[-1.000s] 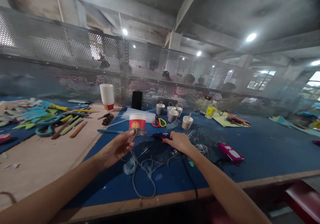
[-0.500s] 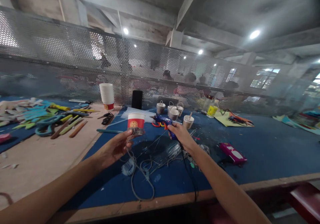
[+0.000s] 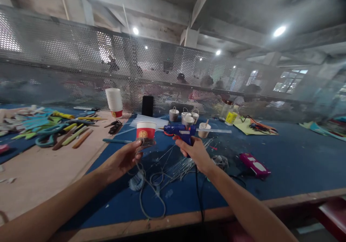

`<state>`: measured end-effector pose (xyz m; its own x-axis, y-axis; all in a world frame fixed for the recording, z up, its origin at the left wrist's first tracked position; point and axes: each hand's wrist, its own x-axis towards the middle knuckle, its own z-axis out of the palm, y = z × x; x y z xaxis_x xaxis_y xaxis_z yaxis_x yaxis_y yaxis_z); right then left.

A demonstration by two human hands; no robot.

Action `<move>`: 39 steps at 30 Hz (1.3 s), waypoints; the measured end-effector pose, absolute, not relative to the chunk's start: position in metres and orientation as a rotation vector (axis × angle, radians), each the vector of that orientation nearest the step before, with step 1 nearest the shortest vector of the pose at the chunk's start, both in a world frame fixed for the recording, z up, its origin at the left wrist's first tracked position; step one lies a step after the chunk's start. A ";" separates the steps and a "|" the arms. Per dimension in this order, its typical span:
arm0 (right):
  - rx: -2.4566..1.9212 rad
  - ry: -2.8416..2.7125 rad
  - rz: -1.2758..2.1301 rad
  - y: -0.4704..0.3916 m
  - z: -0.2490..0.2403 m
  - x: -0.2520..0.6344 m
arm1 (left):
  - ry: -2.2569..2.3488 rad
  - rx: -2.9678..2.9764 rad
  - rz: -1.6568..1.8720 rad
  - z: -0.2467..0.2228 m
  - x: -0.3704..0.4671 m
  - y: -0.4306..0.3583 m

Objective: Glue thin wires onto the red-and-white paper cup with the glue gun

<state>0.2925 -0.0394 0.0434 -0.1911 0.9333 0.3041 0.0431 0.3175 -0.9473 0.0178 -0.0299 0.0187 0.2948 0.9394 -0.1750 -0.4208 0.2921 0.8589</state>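
Note:
A red and white paper cup (image 3: 146, 129) is held upright by my left hand (image 3: 129, 156), thumb and fingers at its lower part. Grey cord is wrapped around the cup's base, and its loose length (image 3: 142, 198) trails in loops onto the blue mat. My right hand (image 3: 195, 150) grips a blue glue gun (image 3: 180, 130) by its handle. The gun lies level, its nozzle pointing left, close to the cup's right side; whether it touches is unclear. A clear glue stick (image 3: 216, 130) sticks out of its back.
Small wrapped cups (image 3: 173, 114) stand behind the gun. Stacked paper cups (image 3: 114, 103), a black phone (image 3: 147, 106) and scissors (image 3: 51, 133) lie to the left and back. A magenta device (image 3: 254, 165) and a yellow-labelled bottle (image 3: 231, 116) are at right.
The glue gun has turned level, with its nozzle brought near the cup and its glue stick now visible. My left hand still holds the cup in nearly the same place.

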 end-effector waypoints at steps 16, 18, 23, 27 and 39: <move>-0.941 -2.048 0.498 -0.053 0.029 0.290 | 0.786 0.955 1.091 0.022 0.025 -0.035; -0.945 -2.086 0.436 -0.054 0.030 0.290 | 0.787 0.967 1.093 0.022 0.025 -0.035; -0.945 -2.124 0.339 -0.053 0.027 0.290 | 0.803 0.967 1.088 0.021 0.026 -0.035; -0.873 -2.120 0.219 -0.051 0.025 0.290 | 0.813 0.973 1.082 0.021 0.026 -0.034; -0.905 -2.153 0.182 -0.055 0.033 0.287 | 0.814 0.994 1.070 0.022 0.027 -0.036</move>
